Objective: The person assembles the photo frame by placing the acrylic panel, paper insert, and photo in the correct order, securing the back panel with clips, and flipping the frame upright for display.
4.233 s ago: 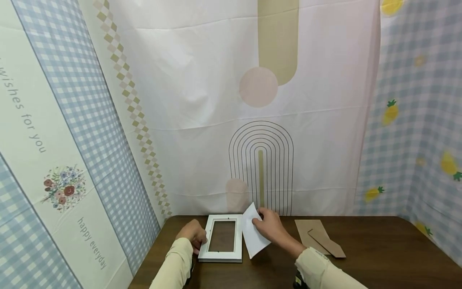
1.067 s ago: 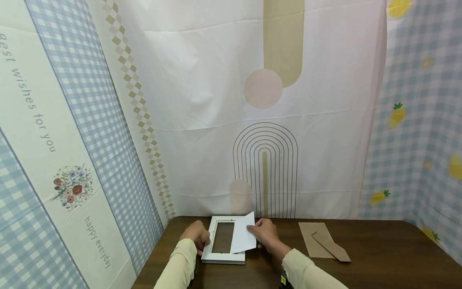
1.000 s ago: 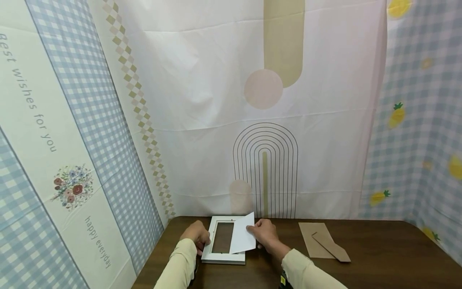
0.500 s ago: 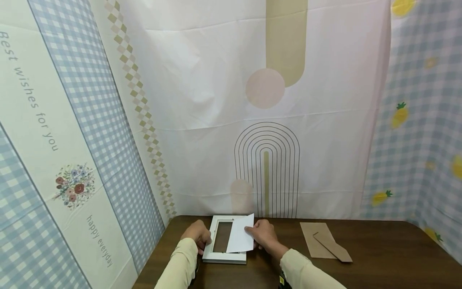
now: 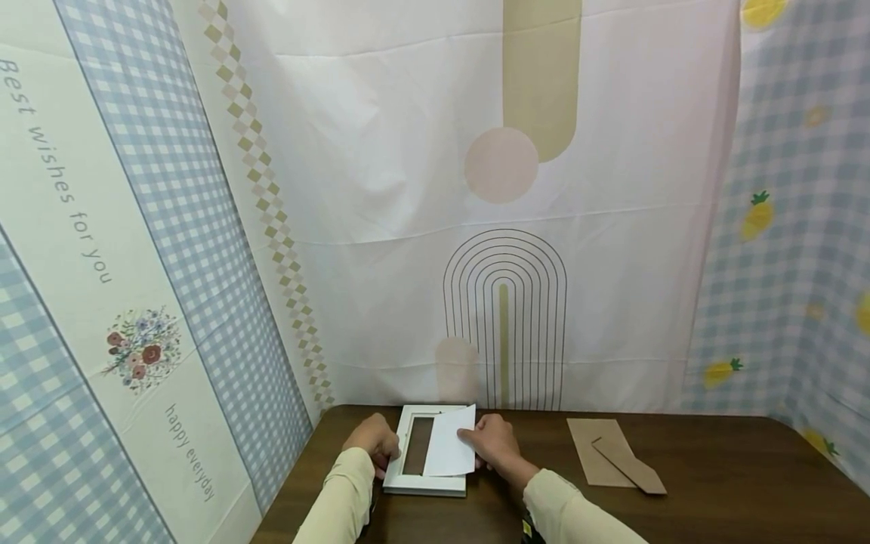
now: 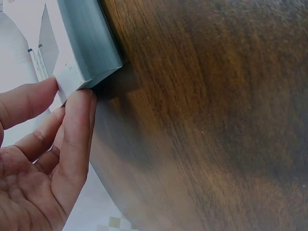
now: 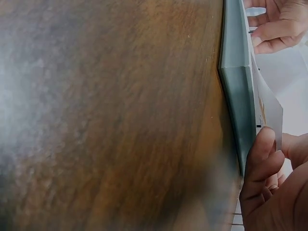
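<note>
A white picture frame (image 5: 393, 484) lies on the table, its opening showing dark wood. My left hand (image 5: 374, 440) pinches the frame's left edge; the left wrist view shows thumb and fingers at the frame's corner (image 6: 72, 79). A sheet of white paper (image 5: 450, 446) lies slanted over the right part of the frame, partly covering the opening. My right hand (image 5: 498, 443) pinches the paper's right side between thumb and fingers. From the right wrist view, the paper (image 7: 275, 108) stands slightly raised off the frame, with my right fingers beside the frame's edge.
To the right lies a brown backing board (image 5: 598, 453) with a folding stand leg (image 5: 635, 472) across it. The dark wooden table (image 5: 734, 483) ends at a white patterned cloth (image 5: 381, 302) behind. Checked cloths hang on both sides.
Starting right of the frame, the paper has come left over it with my right hand and, lately, slid a bit further across the opening. My left hand keeps its hold on the frame.
</note>
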`<state>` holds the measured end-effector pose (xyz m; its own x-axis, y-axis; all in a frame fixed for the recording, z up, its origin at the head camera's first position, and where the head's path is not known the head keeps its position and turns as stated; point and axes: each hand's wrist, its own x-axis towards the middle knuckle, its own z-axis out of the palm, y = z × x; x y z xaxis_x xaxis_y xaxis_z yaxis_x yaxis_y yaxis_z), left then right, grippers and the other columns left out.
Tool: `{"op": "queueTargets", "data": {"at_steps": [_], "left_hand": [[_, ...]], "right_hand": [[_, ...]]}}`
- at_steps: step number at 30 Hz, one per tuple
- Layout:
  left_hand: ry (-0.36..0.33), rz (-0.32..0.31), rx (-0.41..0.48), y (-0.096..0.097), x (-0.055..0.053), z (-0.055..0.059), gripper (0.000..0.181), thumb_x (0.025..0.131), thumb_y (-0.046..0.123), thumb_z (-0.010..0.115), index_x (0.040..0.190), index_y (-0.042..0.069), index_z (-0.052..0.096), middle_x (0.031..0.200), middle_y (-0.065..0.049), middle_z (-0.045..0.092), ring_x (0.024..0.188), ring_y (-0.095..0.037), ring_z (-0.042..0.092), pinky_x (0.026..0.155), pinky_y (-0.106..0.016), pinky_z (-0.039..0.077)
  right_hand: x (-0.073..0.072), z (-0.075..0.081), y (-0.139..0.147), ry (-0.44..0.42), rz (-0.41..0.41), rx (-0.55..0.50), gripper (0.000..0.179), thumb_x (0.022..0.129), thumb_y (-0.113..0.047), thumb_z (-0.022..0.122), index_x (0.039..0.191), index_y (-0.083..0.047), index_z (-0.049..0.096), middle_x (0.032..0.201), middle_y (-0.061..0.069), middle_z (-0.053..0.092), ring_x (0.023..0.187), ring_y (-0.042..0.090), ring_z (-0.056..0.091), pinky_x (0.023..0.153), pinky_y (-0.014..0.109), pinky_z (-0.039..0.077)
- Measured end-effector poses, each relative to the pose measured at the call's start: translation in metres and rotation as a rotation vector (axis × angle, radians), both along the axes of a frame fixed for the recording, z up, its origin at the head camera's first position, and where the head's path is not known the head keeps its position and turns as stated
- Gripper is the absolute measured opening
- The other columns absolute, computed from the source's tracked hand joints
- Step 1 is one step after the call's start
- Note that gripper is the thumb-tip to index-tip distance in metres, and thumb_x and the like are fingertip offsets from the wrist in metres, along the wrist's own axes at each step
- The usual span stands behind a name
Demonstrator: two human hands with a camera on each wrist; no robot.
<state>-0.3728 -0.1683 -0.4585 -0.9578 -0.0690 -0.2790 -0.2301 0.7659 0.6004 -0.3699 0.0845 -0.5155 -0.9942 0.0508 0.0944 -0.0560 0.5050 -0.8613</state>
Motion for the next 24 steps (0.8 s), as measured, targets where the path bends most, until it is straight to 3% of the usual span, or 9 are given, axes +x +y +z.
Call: {"op": "queueTargets", "data": {"at_steps": [8, 15, 24], "left_hand": [[0.006, 0.011, -0.001, 0.002, 0.001, 0.000, 0.006, 0.094, -0.007, 0.074, 0.090, -0.006, 0.070, 0.078, -0.021, 0.075, 0.066, -0.028, 0.078, 0.062, -0.034, 0.073], [0.003, 0.018, -0.020, 0.003, 0.002, 0.002, 0.009, 0.095, -0.006, 0.075, 0.087, -0.005, 0.071, 0.077, -0.019, 0.075, 0.063, -0.025, 0.076, 0.060, -0.033, 0.073], [0.013, 0.006, -0.038, 0.004, 0.002, 0.001, 0.010, 0.096, -0.005, 0.075, 0.088, -0.004, 0.068, 0.077, -0.019, 0.073, 0.060, -0.024, 0.075, 0.057, -0.030, 0.070]], "right_hand": [[-0.003, -0.003, -0.004, -0.028, 0.011, 0.032, 0.042, 0.096, -0.030, 0.085, 0.067, -0.014, 0.059, 0.047, 0.001, 0.062, 0.037, 0.008, 0.054, 0.034, 0.020, 0.039], [-0.005, -0.001, -0.009, -0.047, 0.016, 0.068, 0.052, 0.096, -0.034, 0.084, 0.057, -0.020, 0.053, 0.044, -0.001, 0.059, 0.037, 0.009, 0.055, 0.035, 0.019, 0.039], [-0.006, -0.004, -0.014, -0.083, 0.035, 0.085, 0.052, 0.095, -0.039, 0.083, 0.058, -0.021, 0.050, 0.048, 0.002, 0.061, 0.038, 0.010, 0.056, 0.035, 0.019, 0.040]]}}
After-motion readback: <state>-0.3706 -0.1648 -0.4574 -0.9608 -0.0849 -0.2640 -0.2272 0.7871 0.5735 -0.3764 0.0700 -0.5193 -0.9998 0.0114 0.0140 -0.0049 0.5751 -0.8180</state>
